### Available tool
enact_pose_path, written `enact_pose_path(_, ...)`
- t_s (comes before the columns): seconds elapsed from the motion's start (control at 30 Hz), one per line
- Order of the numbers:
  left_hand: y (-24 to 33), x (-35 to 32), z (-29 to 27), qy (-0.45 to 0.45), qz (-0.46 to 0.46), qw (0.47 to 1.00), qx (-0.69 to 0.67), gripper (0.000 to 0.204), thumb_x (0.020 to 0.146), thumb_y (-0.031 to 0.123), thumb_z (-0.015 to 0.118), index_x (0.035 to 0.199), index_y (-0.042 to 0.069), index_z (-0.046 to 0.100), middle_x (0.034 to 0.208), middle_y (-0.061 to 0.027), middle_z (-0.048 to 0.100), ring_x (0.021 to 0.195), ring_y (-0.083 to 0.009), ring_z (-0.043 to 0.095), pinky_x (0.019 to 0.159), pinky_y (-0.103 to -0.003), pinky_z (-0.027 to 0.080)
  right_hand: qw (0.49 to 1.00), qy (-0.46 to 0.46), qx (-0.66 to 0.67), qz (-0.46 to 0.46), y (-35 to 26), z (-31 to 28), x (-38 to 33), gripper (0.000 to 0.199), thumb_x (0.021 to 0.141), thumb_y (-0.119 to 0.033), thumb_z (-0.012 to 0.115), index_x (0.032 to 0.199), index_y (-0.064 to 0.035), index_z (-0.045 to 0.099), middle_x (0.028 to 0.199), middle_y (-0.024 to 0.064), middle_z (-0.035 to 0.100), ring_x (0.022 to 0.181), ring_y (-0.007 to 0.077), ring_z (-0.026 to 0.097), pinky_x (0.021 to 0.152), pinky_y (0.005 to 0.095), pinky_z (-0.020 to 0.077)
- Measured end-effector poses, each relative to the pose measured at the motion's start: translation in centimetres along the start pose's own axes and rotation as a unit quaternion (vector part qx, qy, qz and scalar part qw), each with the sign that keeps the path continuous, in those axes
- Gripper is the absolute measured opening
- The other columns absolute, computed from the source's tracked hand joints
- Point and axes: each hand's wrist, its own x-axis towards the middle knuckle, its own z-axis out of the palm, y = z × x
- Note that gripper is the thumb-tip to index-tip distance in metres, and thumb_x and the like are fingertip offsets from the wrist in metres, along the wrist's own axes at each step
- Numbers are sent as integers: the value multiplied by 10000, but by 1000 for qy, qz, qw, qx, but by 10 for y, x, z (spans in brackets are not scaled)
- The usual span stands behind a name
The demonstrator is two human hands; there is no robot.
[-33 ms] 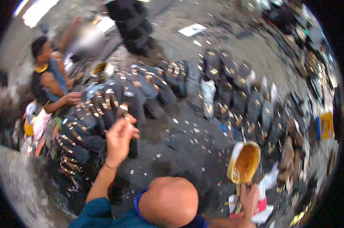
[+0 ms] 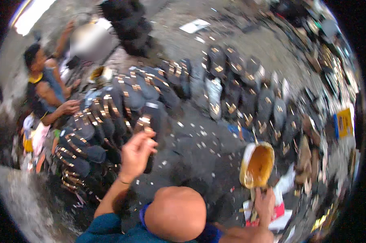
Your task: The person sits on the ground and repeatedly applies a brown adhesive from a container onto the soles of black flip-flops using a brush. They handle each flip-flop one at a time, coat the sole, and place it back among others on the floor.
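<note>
In front of me my left hand (image 2: 137, 153) is closed, its fingertips pinched at the shiny metal strap of a dark sandal (image 2: 151, 117) held upright with a white label near its top. Rows of similar dark sandals (image 2: 104, 115) with bright metal pieces lie close on its left. On the right my right hand (image 2: 265, 202) is closed next to the lower rim of a yellowed tub (image 2: 244, 164) with amber stuff in it. A thin pale stick (image 2: 252, 195) runs beside its fingers; whether it is gripped, I cannot tell.
More dark footwear (image 2: 266, 103) stands in a curve at the far right. Small pale scraps litter the floor (image 2: 197, 172). A person (image 2: 49, 87) sits at the left. A yellow-blue box (image 2: 344, 123) and heaped material line the right edge. A dark bundle (image 2: 128, 26) stands at the back.
My left hand and the sandal have shifted right, and more of the sandal's strap shows. The whole scene has slid slightly left. The right hand stays beside the tub.
</note>
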Motion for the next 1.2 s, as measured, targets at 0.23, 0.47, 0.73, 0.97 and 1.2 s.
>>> enact_pose_path(0.23, -152, -19, 147, -250, 172, 905, 297, 684, 905, 263, 696, 1487, 26, 427, 1618, -265, 226, 1508, -441, 185, 1219, -499, 217, 980, -199, -19, -14, -14, -17, 1, 299, 887, -266, 697, 904, 31, 671, 834, 246, 687, 813, 428, 666, 752, 488, 519)
enact_pose_path(0.47, -136, 30, 178, -267, 199, 904, 269, 587, 982, 318, 588, 1469, 14, 466, 1553, -211, 398, 1455, -351, 355, 1182, -421, 314, 839, -111, 533, 11, -71, -13, 18, 189, 903, -111, 726, 1047, 7, 694, 963, 128, 728, 892, 160, 691, 813, 328, 540)
enact_pose_path(0.73, -7, 37, 193, -254, -330, 840, -348, 505, 1066, 434, 360, 1271, 56, 626, 1144, -111, 703, 995, -254, 691, 899, -386, 562, 847, 88, 392, -347, -155, 12, 74, 323, 795, -19, 729, 1106, -105, 723, 1022, 110, 734, 973, 314, 696, 838, 410, 535)
enact_pose_path(0.97, -7, 14, 188, -312, -306, 813, -386, 576, 1036, 467, 371, 1425, 70, 524, 1366, -140, 603, 1195, -289, 613, 992, -440, 523, 886, 124, 418, -159, -123, -20, 113, 182, 889, -62, 692, 1069, -41, 690, 927, 130, 735, 833, 319, 722, 737, 404, 567)
enact_pose_path(1.2, -25, 30, 189, -286, -248, 837, -394, 665, 1005, 501, 404, 1475, 33, 448, 1446, -223, 514, 1278, -369, 554, 1081, -492, 466, 852, 47, 417, -312, -137, 6, 30, 337, 824, -29, 767, 1147, -99, 700, 1007, 110, 736, 921, 268, 699, 816, 400, 540)
